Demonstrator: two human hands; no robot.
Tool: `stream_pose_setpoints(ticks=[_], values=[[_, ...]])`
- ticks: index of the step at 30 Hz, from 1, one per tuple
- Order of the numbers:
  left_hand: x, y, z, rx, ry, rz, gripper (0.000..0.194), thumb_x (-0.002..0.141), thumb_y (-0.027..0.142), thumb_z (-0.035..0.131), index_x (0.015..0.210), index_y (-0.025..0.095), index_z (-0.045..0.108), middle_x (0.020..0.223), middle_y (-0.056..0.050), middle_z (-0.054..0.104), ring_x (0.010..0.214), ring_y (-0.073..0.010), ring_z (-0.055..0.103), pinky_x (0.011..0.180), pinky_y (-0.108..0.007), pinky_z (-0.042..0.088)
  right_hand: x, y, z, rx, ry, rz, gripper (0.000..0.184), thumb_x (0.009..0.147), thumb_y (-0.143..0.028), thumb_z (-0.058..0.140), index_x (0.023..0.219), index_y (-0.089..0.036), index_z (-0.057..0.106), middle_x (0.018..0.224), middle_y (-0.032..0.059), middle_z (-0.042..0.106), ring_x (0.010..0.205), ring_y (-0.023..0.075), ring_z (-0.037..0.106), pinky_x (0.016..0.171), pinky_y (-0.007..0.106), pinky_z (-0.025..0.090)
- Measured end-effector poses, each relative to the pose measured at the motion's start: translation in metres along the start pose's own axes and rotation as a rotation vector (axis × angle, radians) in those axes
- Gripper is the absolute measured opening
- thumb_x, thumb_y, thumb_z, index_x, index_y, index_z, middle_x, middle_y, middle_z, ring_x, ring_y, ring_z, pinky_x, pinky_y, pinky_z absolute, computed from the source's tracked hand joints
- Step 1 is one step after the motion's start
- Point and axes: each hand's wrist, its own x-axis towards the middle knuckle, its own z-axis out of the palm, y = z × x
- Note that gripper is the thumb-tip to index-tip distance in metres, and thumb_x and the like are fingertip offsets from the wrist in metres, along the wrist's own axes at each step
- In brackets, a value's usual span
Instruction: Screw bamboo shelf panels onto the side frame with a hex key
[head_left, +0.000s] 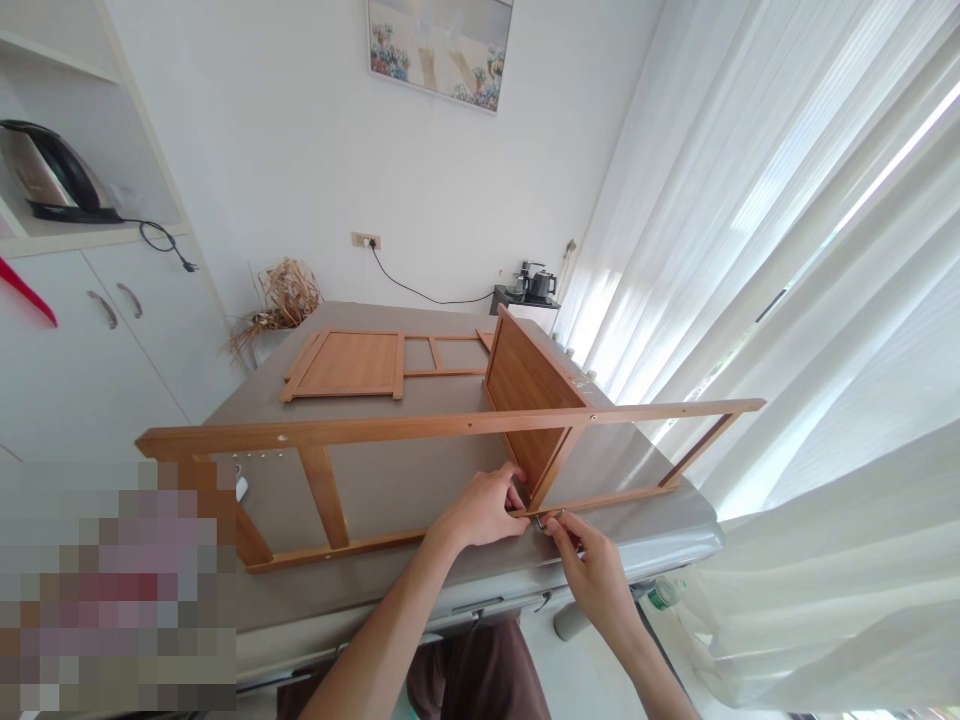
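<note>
A long wooden frame (390, 431) with crosspieces stands on its side along the near part of the table. Joined to it and reaching away is an upright wooden shelf panel (534, 385). My left hand (486, 508) is closed around the lower rail where the panel's corner meets it, the thumb in front and fingers behind. Just right of it, my right hand (594, 560) pinches a small metal hex key (539, 523) at that same joint. Its tip is too small to make out, partly covered by my fingers.
Farther back on the grey table (442, 400) lie another wooden panel (349, 362) and a slatted frame (442, 372). Several small pieces of hardware (259, 455) rest at the left. White curtains (750, 250) hang at the right. A plastic bottle (666, 592) is below the table's right edge.
</note>
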Motion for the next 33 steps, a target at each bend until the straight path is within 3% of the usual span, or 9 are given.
stream_pose_setpoints(ticks=[7,12,17,22,28,33], values=[[0.0,0.001,0.0,0.005,-0.002,0.016,0.051,0.069,0.032,0.071,0.114,0.024,0.049,0.087,0.0,0.073,0.084,-0.0207,0.068,0.08,-0.031,0.049,0.002,-0.002,-0.003,-0.021,-0.034,-0.005,0.037,0.102,-0.043,0.041,0.084,-0.022,0.065,0.073,0.002,0.064,0.064,0.0172,0.055,0.058,0.026,0.042],[-0.001,0.002,-0.001,0.012,0.002,0.022,0.049,0.071,0.033,0.071,0.114,0.025,0.048,0.088,0.0,0.073,0.084,-0.0208,0.068,0.08,-0.032,0.049,0.002,-0.013,-0.005,-0.109,-0.038,-0.19,0.028,0.103,-0.029,0.039,0.088,-0.023,0.062,0.091,0.0069,0.065,0.089,0.0222,0.059,0.077,0.032,0.047],[-0.001,0.002,-0.001,0.019,-0.001,0.024,0.048,0.071,0.033,0.071,0.113,0.024,0.048,0.088,0.0,0.073,0.084,-0.0207,0.068,0.08,-0.031,0.048,0.004,-0.023,-0.004,-0.208,-0.04,-0.248,0.027,0.102,-0.021,0.037,0.085,-0.022,0.059,0.087,0.0064,0.063,0.083,0.0219,0.058,0.074,0.033,0.046],[-0.001,0.002,-0.001,0.021,-0.003,0.024,0.049,0.071,0.033,0.07,0.113,0.024,0.048,0.088,0.0,0.073,0.084,-0.0204,0.067,0.08,-0.031,0.048,0.003,-0.022,-0.003,-0.15,-0.06,-0.143,0.029,0.102,-0.027,0.038,0.084,-0.021,0.06,0.089,0.0061,0.065,0.087,0.0214,0.059,0.075,0.031,0.045],[-0.001,0.001,-0.001,0.014,0.004,0.021,0.047,0.071,0.031,0.069,0.113,0.024,0.048,0.086,0.001,0.073,0.083,-0.0194,0.068,0.08,-0.03,0.048,-0.002,-0.012,-0.002,-0.004,-0.03,0.121,0.04,0.1,-0.049,0.04,0.081,-0.022,0.065,0.073,0.0022,0.065,0.064,0.0175,0.055,0.061,0.026,0.04],[-0.001,0.002,-0.001,0.012,0.009,0.02,0.047,0.071,0.03,0.069,0.113,0.024,0.049,0.087,0.001,0.073,0.083,-0.0195,0.068,0.079,-0.03,0.048,-0.005,-0.009,0.0,0.068,-0.032,0.246,0.045,0.095,-0.058,0.044,0.08,-0.022,0.066,0.072,0.0025,0.067,0.065,0.0184,0.056,0.06,0.026,0.039]])
